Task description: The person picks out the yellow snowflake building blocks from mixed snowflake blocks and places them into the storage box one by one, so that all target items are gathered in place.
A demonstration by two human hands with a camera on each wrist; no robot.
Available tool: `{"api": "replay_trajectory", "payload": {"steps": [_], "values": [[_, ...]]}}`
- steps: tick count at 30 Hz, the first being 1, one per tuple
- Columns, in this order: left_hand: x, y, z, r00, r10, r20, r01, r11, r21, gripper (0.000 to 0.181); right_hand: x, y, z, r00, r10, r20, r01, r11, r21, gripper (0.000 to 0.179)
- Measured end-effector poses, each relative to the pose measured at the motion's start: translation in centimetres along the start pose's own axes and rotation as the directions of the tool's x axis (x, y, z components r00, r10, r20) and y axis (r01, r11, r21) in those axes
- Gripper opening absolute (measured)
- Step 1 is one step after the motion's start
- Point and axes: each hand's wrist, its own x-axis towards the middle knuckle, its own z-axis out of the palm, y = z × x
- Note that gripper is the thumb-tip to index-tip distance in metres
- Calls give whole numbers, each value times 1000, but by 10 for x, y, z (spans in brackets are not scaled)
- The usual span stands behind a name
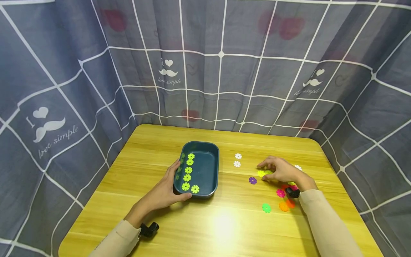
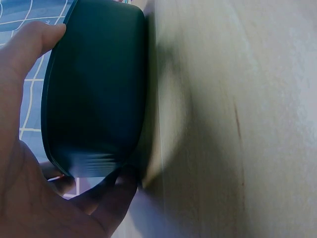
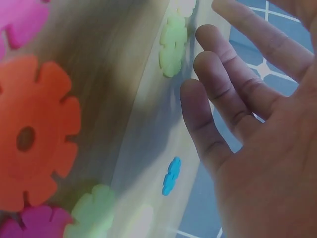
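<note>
A dark teal plastic tray stands left of the table's middle, with several yellow-green snowflake discs lying inside along its left side and near end. My left hand grips the tray's near left corner, thumb at the near rim, fingers along the left wall. In the left wrist view, fingertips curl round the tray's end. On the right, my right hand hovers low over yellow snowflake discs, thumb and fingers spread apart with nothing between them. In the right wrist view the discs lie beyond the fingertips.
White discs and a purple disc lie between tray and right hand. Pink, orange and green discs lie near the right wrist. A grey checked curtain surrounds the wooden table.
</note>
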Motion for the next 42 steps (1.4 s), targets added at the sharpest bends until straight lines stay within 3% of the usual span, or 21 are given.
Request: {"api": "replay_trajectory", "payload": {"steps": [27,42], "values": [[0,2,0,1000,2,1,-2,1000,7,137,0,8,3,999,40,9,-40,999,23,28],[-1,1,0,1000,2,-3,-2,1000,7,137,5,11,3,999,46,16,-46,999,-26,22]]}}
